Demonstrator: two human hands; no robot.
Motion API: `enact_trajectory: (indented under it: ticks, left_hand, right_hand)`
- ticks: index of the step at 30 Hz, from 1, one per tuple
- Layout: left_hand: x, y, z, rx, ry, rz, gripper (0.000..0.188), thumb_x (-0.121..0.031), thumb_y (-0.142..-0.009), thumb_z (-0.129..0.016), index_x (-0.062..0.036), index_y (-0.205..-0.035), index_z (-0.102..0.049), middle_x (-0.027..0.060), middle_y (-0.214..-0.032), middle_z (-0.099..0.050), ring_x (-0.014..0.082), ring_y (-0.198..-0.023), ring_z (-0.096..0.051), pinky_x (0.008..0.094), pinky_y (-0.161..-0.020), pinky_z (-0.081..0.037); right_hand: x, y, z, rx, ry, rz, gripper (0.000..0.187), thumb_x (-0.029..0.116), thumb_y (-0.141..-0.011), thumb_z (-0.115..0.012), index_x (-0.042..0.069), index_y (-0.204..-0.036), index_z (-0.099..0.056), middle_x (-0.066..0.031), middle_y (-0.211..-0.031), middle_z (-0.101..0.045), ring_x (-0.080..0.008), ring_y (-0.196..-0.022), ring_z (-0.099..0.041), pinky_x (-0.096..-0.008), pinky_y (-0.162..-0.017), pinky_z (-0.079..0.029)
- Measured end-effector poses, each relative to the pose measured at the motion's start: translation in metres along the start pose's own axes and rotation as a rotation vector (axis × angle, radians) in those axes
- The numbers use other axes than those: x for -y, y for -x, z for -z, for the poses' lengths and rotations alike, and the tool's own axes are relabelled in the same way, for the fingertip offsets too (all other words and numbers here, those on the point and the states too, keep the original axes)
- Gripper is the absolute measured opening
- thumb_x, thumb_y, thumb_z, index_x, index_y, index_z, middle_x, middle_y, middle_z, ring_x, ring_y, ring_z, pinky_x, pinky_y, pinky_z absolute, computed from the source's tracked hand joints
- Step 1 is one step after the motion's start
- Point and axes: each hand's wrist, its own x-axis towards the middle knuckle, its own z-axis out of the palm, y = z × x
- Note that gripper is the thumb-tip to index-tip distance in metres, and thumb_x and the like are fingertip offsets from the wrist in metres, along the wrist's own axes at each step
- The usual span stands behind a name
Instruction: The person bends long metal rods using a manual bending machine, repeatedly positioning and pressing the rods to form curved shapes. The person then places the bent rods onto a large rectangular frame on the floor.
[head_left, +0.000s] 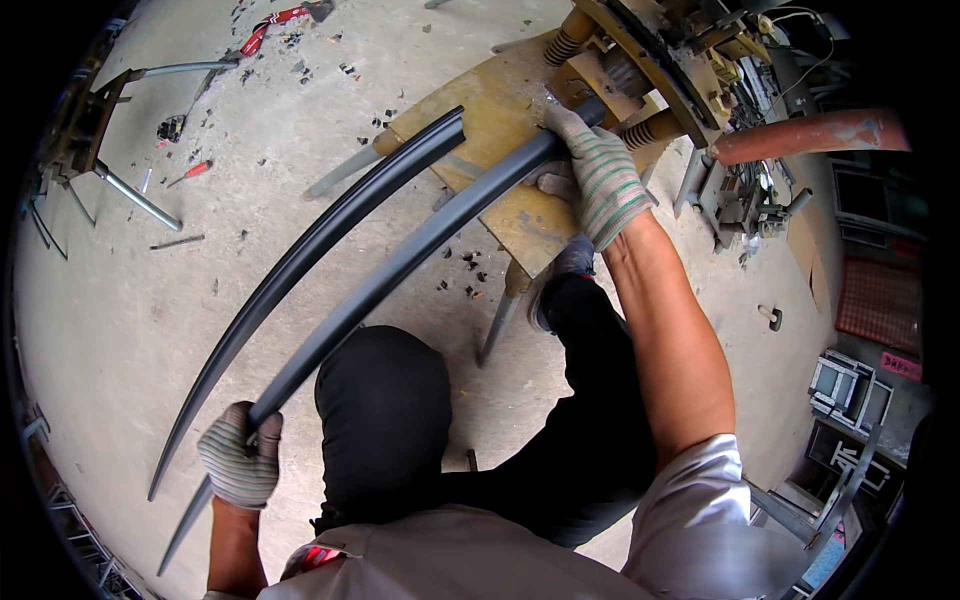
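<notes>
A long dark grey profile strip (400, 257) runs slantwise from the lower left up to a yellow-brown press machine (610, 75). My left hand (241, 455), in a striped work glove, is closed round the strip near its lower end. Farther up, my gloved right hand (598, 175) grips the same strip close to the press, and its far tip lies among the machine parts. A second black profile strip (290, 265) lies to the left, roughly alongside, its far end over the metal table plate (530, 225). Neither hand touches this second strip.
Small black offcuts (470, 270) litter the concrete floor. A red-handled screwdriver (195, 170) lies at the left, near a metal stand (100, 120). A red-brown pipe (815, 135) sticks out at the right of the press. Metal frames (845, 385) stand along the right side.
</notes>
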Motion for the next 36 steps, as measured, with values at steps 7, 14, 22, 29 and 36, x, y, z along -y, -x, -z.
enact_trajectory:
  ticks: [7, 14, 22, 29, 36]
  left_hand:
    - [0.006, -0.011, 0.007, 0.016, -0.051, -0.033, 0.027, -0.026, -0.094, -0.073, -0.0028, -0.087, -0.063, 0.0156, -0.064, -0.058, 0.0332, -0.055, -0.058, 0.041, -0.051, -0.042]
    - [-0.016, 0.006, 0.027, 0.007, -0.059, 0.01, 0.023, -0.023, -0.092, -0.074, -0.0027, -0.089, -0.064, 0.016, -0.066, -0.059, 0.034, -0.056, -0.06, 0.0412, -0.054, -0.045]
    - [0.003, -0.009, 0.007, 0.033, -0.034, 0.0, 0.024, -0.025, -0.093, -0.073, -0.0026, -0.089, -0.064, 0.0176, -0.066, -0.059, 0.0369, -0.058, -0.059, 0.0431, -0.054, -0.044]
    - [-0.018, 0.004, 0.027, -0.025, -0.043, 0.005, 0.024, -0.024, -0.095, -0.071, -0.0029, -0.088, -0.062, 0.0157, -0.064, -0.054, 0.0335, -0.055, -0.054, 0.0418, -0.054, -0.04]
    - [0.008, -0.004, 0.005, 0.044, -0.024, 0.022, 0.027, -0.027, -0.093, -0.074, -0.0025, -0.089, -0.064, 0.0164, -0.066, -0.058, 0.0349, -0.057, -0.059, 0.0417, -0.054, -0.043]
  right_hand:
    - [-0.001, -0.002, -0.003, 0.018, -0.032, 0.027, 0.037, 0.039, -0.093, -0.074, 0.003, -0.1, -0.068, -0.0077, -0.077, -0.069, -0.0157, -0.055, -0.068, -0.0221, -0.044, -0.054]
    - [-0.002, 0.0, 0.001, 0.029, -0.047, 0.025, 0.036, 0.038, -0.092, -0.075, 0.004, -0.098, -0.068, -0.0059, -0.071, -0.068, -0.0153, -0.051, -0.066, -0.0223, -0.043, -0.053]
    - [-0.001, 0.0, -0.004, -0.003, -0.014, 0.011, 0.035, 0.039, -0.093, -0.075, 0.005, -0.099, -0.068, -0.0056, -0.072, -0.067, -0.0153, -0.052, -0.066, -0.0236, -0.044, -0.054]
    - [-0.002, -0.002, 0.001, 0.047, -0.058, 0.02, 0.036, 0.039, -0.092, -0.075, 0.005, -0.102, -0.067, -0.0058, -0.074, -0.067, -0.0164, -0.053, -0.066, -0.025, -0.045, -0.055]
    - [-0.003, -0.003, -0.003, 0.007, -0.002, 0.017, 0.038, 0.039, -0.092, -0.075, 0.002, -0.1, -0.067, -0.0071, -0.075, -0.067, -0.0168, -0.053, -0.067, -0.0247, -0.045, -0.056]
